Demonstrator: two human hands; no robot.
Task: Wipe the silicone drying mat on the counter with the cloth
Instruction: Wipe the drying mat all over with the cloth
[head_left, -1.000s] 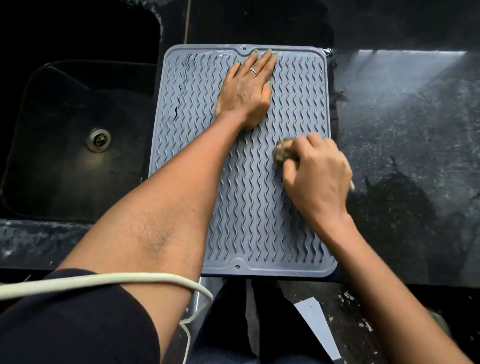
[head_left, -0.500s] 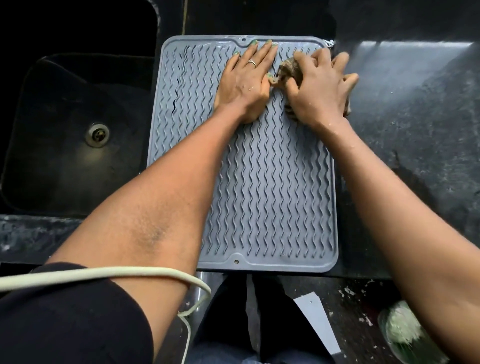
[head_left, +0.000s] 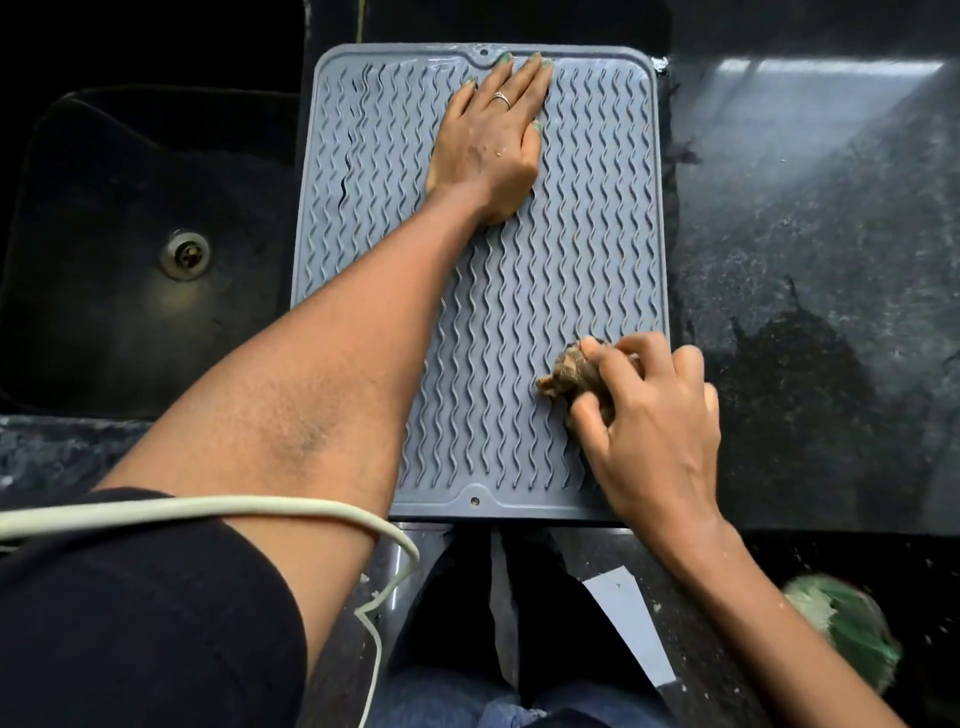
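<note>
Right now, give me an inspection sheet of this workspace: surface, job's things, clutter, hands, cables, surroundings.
Surface: dark speckled counter, wet sheen at far right.
Job's things: grey mat lies flat on the counter; brown cloth bunched on its near right part.
Clutter: green and white blurred thing low at right, cannot tell what; pale sheet below the counter edge.
Hands: left hand flat on the mat's far end, ring on one finger; right hand grips the cloth.
Cables: cream cord across the left upper arm.
Surroundings: dark sink at left, with drain.
</note>
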